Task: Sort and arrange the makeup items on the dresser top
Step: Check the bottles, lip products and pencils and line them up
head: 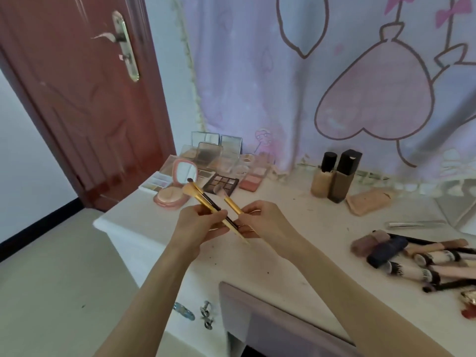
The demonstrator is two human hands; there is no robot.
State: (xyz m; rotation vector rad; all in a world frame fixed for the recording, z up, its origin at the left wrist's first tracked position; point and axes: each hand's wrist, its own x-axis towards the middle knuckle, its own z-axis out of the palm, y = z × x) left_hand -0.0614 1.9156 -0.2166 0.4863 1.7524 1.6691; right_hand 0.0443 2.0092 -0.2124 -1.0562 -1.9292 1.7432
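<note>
Beyond your fingers: open palettes and a pink mirror compact at the back of the dresser top; two dark-capped bottles further right; a heap of tubes well to your right. Nothing lies between your hands and these.
Brushes: gold and black handles, tan bristles pointing away from you, raised above the dresser.
Left hand: fingers curled round the bunch of handles.
Right hand: fingertips pinching one gold brush, just beside the bunch
</note>
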